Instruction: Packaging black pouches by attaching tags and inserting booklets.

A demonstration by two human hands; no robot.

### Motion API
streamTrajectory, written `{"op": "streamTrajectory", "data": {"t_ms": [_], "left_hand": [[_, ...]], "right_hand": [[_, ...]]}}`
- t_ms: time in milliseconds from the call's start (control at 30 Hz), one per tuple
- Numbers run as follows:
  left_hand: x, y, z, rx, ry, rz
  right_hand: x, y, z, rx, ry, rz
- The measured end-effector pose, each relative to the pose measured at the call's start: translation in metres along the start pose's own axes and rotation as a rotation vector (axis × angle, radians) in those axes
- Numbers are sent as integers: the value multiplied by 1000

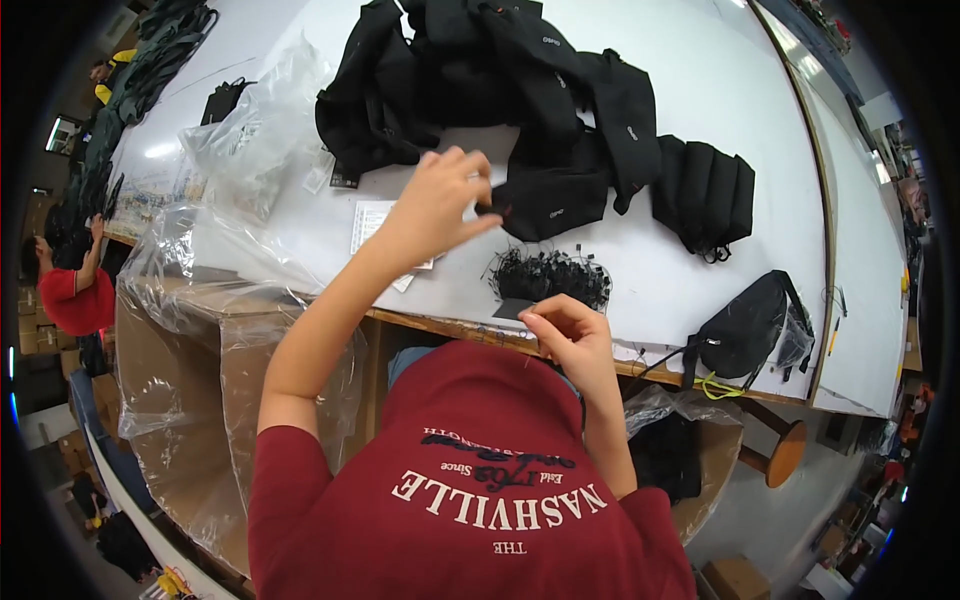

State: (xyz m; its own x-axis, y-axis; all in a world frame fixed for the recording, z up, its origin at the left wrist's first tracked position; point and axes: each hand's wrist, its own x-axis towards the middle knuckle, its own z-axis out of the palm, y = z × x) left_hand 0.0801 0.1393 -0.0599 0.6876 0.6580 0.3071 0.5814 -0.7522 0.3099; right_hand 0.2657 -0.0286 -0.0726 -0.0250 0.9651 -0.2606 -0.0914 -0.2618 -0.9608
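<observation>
My left hand point(436, 207) is raised over the white table, thumb and fingers apart, beside the near edge of a small black fabric bag point(556, 205). Nothing shows in its grasp. At the table's front edge my right hand point(578, 342) is closed, thumb against fingers, on a small dark hang tag point(512, 309). Any cord on that tag is too fine to make out. Just beyond it lies a tangled heap of thin black tag strings point(552, 275). A large pile of black bags point(460, 75) covers the far middle of the table.
White printed sheets point(369, 222) lie under my left forearm. Clear plastic bags point(262, 130) spread at left, above a plastic-lined carton point(170, 370). At right are a folded black bag point(703, 195), a black pouch point(750, 325) and a round stool point(787, 454). Another person point(76, 295) stands far left.
</observation>
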Motion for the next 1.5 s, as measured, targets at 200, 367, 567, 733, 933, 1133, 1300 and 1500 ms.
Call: {"op": "streamTrajectory", "data": {"t_ms": [200,367,567,733,933,1133,1300,1500], "left_hand": [[-40,43,-4,-568,-270,25],[-60,51,7,-1352,-203,-600],[-75,77,18,-1476,-69,-614],[-81,84,16,-1331,-104,-724],[-84,93,10,-950,164,-624],[-85,96,-9,-997,571,-638],[-81,112,-25,-1338,320,-618],[-76,117,-30,-1333,131,-623]], "right_hand": [[-1,0,10,-181,-57,3],[-15,-4,10,-252,45,-65],[-13,-5,18,-324,234,-125],[-12,-5,18,-480,209,-175],[-9,-5,20,-359,156,-163],[-17,-15,-9,255,77,-148],[-15,-26,-8,316,35,-298],[-20,-32,0,386,-21,-203]]}}
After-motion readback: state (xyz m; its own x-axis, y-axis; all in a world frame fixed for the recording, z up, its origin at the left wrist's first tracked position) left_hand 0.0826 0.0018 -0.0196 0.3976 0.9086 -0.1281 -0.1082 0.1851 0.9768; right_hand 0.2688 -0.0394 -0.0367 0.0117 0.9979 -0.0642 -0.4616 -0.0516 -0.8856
